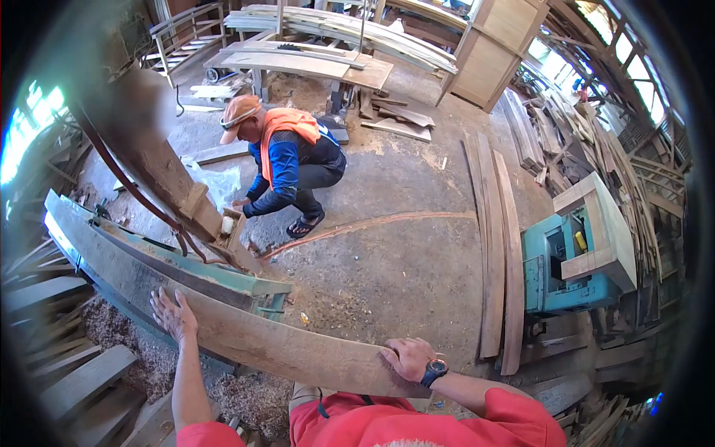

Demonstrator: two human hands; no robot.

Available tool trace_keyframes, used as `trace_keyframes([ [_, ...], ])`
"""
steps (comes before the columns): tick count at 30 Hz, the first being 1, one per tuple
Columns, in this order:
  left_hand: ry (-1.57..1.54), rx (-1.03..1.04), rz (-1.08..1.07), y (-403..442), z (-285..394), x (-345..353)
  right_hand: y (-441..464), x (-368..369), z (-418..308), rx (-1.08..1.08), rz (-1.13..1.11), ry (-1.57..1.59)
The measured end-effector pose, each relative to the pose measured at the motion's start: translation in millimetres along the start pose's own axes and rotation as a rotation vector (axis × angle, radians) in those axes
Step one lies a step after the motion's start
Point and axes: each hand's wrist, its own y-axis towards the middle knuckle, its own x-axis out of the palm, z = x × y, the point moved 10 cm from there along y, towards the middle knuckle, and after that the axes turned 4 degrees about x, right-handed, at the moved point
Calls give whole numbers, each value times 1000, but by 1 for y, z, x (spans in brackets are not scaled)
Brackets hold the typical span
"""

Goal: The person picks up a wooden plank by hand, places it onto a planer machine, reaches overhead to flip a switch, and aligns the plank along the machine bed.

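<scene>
A long wooden board point(275, 344) lies across in front of me, over a green machine bed point(175, 257). My left hand point(175, 316) rests on the board's near edge left of centre, its fingers spread. Near the board's right end, my right hand point(410, 359) lies over the top edge with its fingers bent onto the face; a dark watch is on that wrist. Whether the right fingers grip the board cannot be made out fully, but they touch it.
A co-worker point(287, 164) in an orange cap crouches ahead beside a wooden post point(160, 171). Long planks point(491, 253) lie on the floor at right, beside a teal machine point(544, 268). Wood shavings point(249, 398) and offcuts point(89, 380) cover the near left floor.
</scene>
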Motion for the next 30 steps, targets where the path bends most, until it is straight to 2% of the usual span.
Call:
trace_keyframes([
  [30, -54, -39, -49, -5, 4, -8, -2, -2, -4, 27, 3, -70],
])
